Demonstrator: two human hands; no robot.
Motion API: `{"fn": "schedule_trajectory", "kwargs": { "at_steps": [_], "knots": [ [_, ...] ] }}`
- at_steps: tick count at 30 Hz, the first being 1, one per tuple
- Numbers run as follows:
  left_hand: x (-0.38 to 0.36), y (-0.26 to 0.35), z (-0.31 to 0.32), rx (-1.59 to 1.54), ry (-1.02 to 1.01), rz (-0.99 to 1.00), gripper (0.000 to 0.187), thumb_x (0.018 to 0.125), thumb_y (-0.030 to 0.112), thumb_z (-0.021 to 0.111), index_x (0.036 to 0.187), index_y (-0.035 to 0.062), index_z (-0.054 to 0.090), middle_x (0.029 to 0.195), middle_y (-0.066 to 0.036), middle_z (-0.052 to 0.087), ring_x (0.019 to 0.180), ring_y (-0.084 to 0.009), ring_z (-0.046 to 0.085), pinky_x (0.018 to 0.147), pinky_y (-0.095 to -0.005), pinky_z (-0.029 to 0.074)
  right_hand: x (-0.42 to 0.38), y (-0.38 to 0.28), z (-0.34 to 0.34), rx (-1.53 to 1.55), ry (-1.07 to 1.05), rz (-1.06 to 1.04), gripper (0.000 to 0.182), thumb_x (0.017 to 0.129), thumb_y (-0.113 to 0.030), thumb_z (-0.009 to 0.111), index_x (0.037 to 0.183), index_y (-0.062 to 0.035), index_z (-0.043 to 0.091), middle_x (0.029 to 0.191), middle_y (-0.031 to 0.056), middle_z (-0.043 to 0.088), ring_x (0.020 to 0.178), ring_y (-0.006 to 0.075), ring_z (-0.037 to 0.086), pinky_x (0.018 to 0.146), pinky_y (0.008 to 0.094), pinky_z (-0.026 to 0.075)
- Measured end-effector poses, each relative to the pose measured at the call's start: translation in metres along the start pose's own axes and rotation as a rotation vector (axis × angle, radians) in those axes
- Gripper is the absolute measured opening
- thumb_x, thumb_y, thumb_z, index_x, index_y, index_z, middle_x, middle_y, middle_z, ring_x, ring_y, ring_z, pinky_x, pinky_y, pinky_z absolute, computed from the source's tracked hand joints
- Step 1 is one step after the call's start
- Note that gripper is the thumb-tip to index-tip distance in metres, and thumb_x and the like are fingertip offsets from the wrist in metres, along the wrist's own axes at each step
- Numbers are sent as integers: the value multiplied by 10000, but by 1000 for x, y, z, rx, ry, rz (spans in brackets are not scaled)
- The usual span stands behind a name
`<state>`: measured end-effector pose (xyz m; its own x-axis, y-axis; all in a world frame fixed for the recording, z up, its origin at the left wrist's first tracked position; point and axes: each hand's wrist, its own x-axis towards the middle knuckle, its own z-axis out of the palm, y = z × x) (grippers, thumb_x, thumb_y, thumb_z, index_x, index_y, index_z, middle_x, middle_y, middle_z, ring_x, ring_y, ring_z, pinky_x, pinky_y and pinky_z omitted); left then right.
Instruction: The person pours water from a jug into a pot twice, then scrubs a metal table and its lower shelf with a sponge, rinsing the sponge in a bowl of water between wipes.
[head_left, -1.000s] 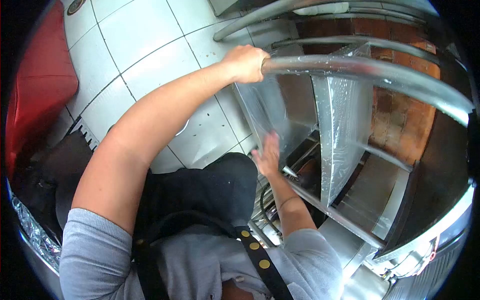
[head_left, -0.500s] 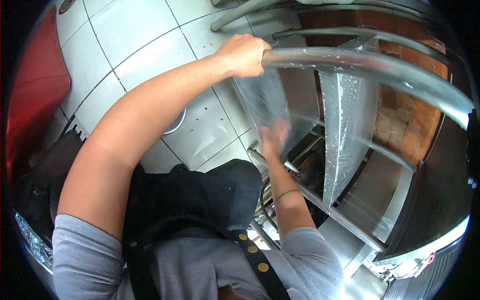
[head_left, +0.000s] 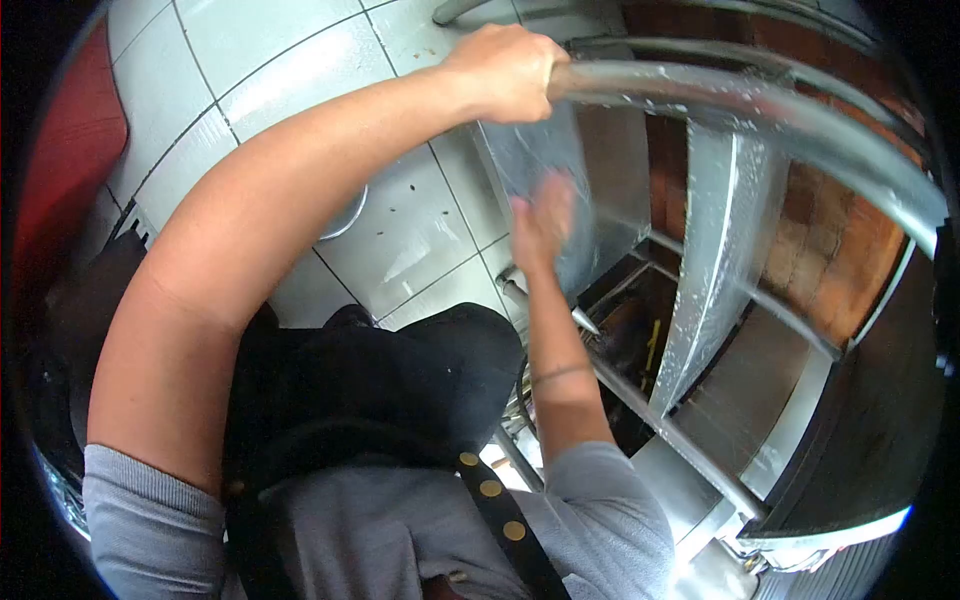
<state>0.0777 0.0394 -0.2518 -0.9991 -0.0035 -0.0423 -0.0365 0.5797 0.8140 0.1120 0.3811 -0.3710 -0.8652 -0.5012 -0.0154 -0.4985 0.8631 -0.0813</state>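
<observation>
My left hand [head_left: 508,72] is wrapped round the end of a thick curved metal tube [head_left: 700,88], streaked with white suds. Below it, my right hand [head_left: 546,218] is smeared by motion against a wet grey metal panel [head_left: 560,135]. Its thumb and fingers look apart, and no object shows in it. To the right, a tapered metal leg [head_left: 712,270] spotted with white suds runs down from the tube. A lower metal bar [head_left: 680,440] crosses below my right forearm.
White floor tiles [head_left: 290,85] with small dark specks lie ahead. A red covered surface [head_left: 75,150] is at the far left. A round metal rim [head_left: 348,215] shows partly behind my left arm. Brown tiling [head_left: 825,230] stands behind the metal frame.
My right hand has moved up along the metal panel. My left hand keeps its grip on the tube, while the view has shifted slightly.
</observation>
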Motion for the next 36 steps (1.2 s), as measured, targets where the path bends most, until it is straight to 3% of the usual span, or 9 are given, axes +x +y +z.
{"fn": "schedule_trajectory", "kwargs": {
  "at_steps": [6, 10, 12, 15, 20, 23, 30, 32, 36],
  "knots": [
    [1, -1, 13, -63, 83, -1, 311, 683, 186, 737, 992, 151, 738, 909, -164, 744, 911, -390, 712, 825, -514, 567, 0, 229, 29, -206, 124, 1031, 847, 1005, -617, 451, 1508, 62, 406, 1542, 256, 447, 1472, 394, 338, 1214, 481, 250],
    [2, -3, 16, -48, 114, -13, 311, 682, 189, 736, 990, 155, 738, 916, -158, 746, 906, -390, 713, 823, -512, 567, 208, 93, 20, -52, -35, 64, 630, 1027, -441, 499, 1439, 35, 494, 1492, 246, 504, 1309, 402, 531, 1072, 522, 416],
    [0, -3, 12, -56, 97, 45, 313, 683, 192, 735, 994, 162, 740, 923, -152, 747, 907, -389, 714, 827, -511, 568, 249, 49, 64, 393, 274, 177, 595, 1036, -427, 484, 1405, 38, 519, 1463, 276, 509, 1316, 434, 512, 1086, 526, 403],
    [-2, -1, 11, -36, 99, 2, 305, 685, 190, 730, 988, 165, 739, 925, -150, 747, 906, -387, 715, 826, -511, 568, 255, 56, 36, -313, 263, -326, 533, 1044, -396, 479, 1344, 33, 576, 1403, 285, 549, 1281, 432, 529, 1071, 525, 410],
    [-2, 1, 13, -42, 94, -53, 276, 687, 179, 733, 962, 159, 735, 895, -146, 745, 897, -387, 716, 818, -506, 571, 54, 233, -5, 293, 278, 497, 623, 985, -456, 617, 1323, 66, 581, 1287, 227, 627, 1173, 337, 605, 1030, 448, 460],
    [-2, 0, 17, -5, 99, -43, 285, 682, 171, 734, 967, 152, 733, 894, -148, 745, 898, -383, 717, 826, -506, 570, 19, 277, 29, -378, 210, 1117, 634, 1029, -474, 484, 1365, 58, 560, 1297, 226, 633, 1216, 343, 592, 1061, 469, 431],
    [3, -9, 24, -1, 111, -29, 328, 675, 213, 725, 992, 130, 728, 935, -170, 740, 915, -396, 710, 830, -509, 564, 194, -81, -36, -334, -615, 18, 691, 997, -480, 456, 1469, 24, 476, 1448, 303, 512, 1390, 434, 454, 1204, 536, 266],
    [1, 1, 7, 38, 17, -74, 338, 730, 172, 704, 1065, 152, 745, 1007, -140, 754, 993, -357, 712, 875, -477, 570, 136, -72, 16, -51, 121, -259, 763, 983, -480, 508, 1539, 22, 363, 1586, 292, 350, 1502, 435, 285, 1241, 549, 184],
    [-3, 3, 7, 29, -3, -76, 362, 708, 193, 730, 1068, 149, 744, 1008, -138, 755, 991, -355, 713, 882, -468, 570, -54, 9, -23, 0, -80, 40, 972, 855, -402, 749, 1564, 66, 275, 1642, 303, 228, 1537, 476, 168, 1267, 528, 109]
  ]
}}
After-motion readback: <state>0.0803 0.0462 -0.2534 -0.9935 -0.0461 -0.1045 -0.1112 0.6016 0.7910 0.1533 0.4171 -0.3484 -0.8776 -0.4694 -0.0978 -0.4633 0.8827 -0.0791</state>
